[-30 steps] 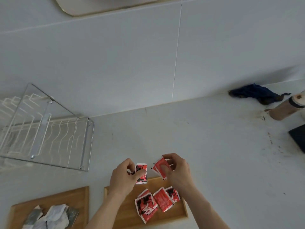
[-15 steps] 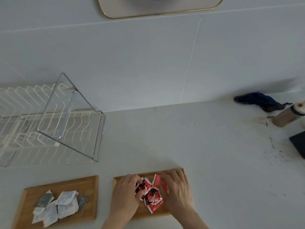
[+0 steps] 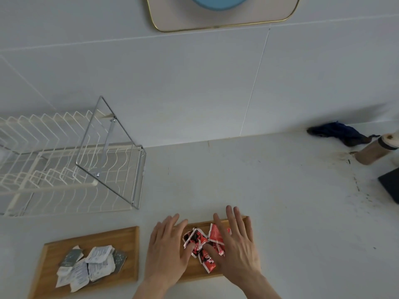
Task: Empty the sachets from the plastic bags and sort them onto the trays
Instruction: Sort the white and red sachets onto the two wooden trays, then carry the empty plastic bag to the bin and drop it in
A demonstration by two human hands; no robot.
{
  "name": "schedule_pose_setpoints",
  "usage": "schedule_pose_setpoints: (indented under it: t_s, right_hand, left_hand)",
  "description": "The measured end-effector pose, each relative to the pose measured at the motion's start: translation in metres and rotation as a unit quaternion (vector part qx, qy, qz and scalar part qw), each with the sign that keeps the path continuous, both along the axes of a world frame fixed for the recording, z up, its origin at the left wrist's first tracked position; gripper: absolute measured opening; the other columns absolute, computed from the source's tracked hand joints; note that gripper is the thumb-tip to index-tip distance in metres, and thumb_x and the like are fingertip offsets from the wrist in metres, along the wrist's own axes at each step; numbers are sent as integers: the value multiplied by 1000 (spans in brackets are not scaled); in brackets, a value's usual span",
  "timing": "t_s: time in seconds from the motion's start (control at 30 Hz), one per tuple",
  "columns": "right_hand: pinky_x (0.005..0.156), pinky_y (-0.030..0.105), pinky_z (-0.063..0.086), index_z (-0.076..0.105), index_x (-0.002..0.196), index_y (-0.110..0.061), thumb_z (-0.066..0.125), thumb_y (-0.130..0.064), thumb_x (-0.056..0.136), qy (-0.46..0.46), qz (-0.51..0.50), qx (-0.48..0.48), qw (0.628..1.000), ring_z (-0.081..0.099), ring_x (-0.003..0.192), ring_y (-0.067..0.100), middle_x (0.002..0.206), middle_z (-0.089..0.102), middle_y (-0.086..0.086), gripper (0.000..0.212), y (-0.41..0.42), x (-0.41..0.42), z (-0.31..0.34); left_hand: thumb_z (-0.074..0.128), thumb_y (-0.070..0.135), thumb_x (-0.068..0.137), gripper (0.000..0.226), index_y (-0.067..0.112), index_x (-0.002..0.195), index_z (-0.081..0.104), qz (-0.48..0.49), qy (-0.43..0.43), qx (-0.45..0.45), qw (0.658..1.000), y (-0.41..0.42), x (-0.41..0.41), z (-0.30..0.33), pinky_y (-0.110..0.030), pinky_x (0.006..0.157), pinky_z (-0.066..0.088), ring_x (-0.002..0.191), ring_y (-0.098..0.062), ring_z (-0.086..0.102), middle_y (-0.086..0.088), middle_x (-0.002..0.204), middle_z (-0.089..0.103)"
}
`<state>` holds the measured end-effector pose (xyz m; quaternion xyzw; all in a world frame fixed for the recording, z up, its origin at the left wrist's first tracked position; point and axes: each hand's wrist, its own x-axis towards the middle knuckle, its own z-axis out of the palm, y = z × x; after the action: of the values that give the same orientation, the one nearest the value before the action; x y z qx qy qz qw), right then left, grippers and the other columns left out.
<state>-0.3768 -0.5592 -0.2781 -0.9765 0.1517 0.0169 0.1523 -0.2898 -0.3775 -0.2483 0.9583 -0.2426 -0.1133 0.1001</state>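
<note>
Several red sachets lie in a loose pile on the right wooden tray near the counter's front edge. My left hand lies flat over the tray's left side, fingers spread, its thumb touching the pile. My right hand is spread flat over the tray's right side, thumb and palm resting against the sachets. Neither hand grips one. To the left, a second wooden tray carries several white and grey sachets. No plastic bag is in view.
A white wire dish rack with a chrome frame stands at the back left. At the far right are a dark blue cloth, a brown tumbler and a black object. A gold-rimmed mirror hangs on the wall.
Both hands, which held a red sachet each above the tray, lowered them onto the pile and opened flat over it. The camera tilted so more wall and rack show.
</note>
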Motion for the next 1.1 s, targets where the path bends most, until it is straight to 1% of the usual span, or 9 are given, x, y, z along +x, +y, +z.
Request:
schedule_pose_setpoints:
  t_s: [0.07, 0.2, 0.3, 0.43, 0.53, 0.63, 0.77, 0.93, 1.1]
  right_hand:
    - [121, 53, 6, 29, 157, -34, 29, -85, 87, 17, -8, -1, 1000, 5, 157, 32, 169, 13, 9, 87, 7, 4, 6]
    - [120, 53, 6, 30, 157, -32, 31, -87, 85, 24, -26, 1, 999, 10, 156, 32, 169, 16, 9, 91, 27, 10, 19]
    - [119, 52, 8, 34, 156, -31, 32, -88, 84, 23, -28, -4, 999, 16, 155, 33, 168, 19, 9, 92, 49, 17, 28]
    - [122, 51, 0, 20, 159, -34, 28, -88, 84, 17, -29, -6, 999, -3, 157, 28, 170, 2, 4, 93, 93, 29, 37]
    - [123, 49, -3, 16, 160, -35, 26, -88, 83, 12, -18, -23, 999, -9, 157, 25, 171, -2, 4, 94, 138, 44, 47]
    - [124, 46, -8, 4, 161, -37, 17, -90, 81, 18, -2, -22, 1000, -19, 156, 21, 170, -13, 1, 97, 190, 63, 54]
    - [125, 44, -6, 5, 161, -37, 21, -86, 84, 14, 19, -25, 999, -15, 157, 21, 171, -10, 1, 92, 261, 85, 60]
    - [126, 40, -8, 3, 160, -38, 21, -87, 83, 33, 63, -10, 997, -15, 157, 19, 171, -10, 0, 94, 345, 113, 60]
    - [128, 40, 7, 12, 160, -36, 28, -84, 87, 44, 101, 31, 993, -1, 158, 20, 172, 5, 0, 89, 418, 139, 66]
  left_hand:
    - [28, 75, 90, 71, 40, 152, 26, -6, -19, 5, 1000, 8, 3, 0, -40, 126, -2, 155, -18, 8, 7, 166, 18]
    - [25, 80, 86, 82, 42, 156, 9, -16, -30, 14, 999, 30, 12, 1, -45, 122, -7, 155, -21, -7, 6, 168, 0]
    - [28, 80, 84, 85, 42, 156, 4, -24, -33, 3, 999, 51, 20, 5, -46, 120, -10, 154, -21, -9, 5, 168, -2]
    - [36, 76, 85, 84, 40, 156, 8, -23, -20, -32, 999, 98, 35, 14, -42, 120, -13, 155, -21, -5, 5, 168, 3]
    - [43, 69, 88, 82, 42, 155, 4, 1, -9, -67, 998, 142, 45, 24, -41, 123, -13, 154, -18, -11, 8, 168, -2]
    - [41, 67, 91, 80, 42, 155, 0, 19, -13, -74, 997, 193, 57, 33, -41, 123, -14, 154, -18, -13, 8, 168, -6]
    - [40, 67, 91, 80, 41, 155, -1, 44, -15, -77, 996, 266, 71, 35, -43, 125, -9, 154, -18, -12, 7, 168, -5]
    - [39, 70, 89, 79, 39, 155, 9, 86, -33, -80, 993, 354, 84, 29, -41, 125, -8, 155, -21, 0, 5, 167, 8]
    - [40, 68, 89, 78, 38, 155, 11, 147, -41, -83, 985, 427, 88, 25, -39, 124, -8, 155, -22, 5, 4, 167, 13]
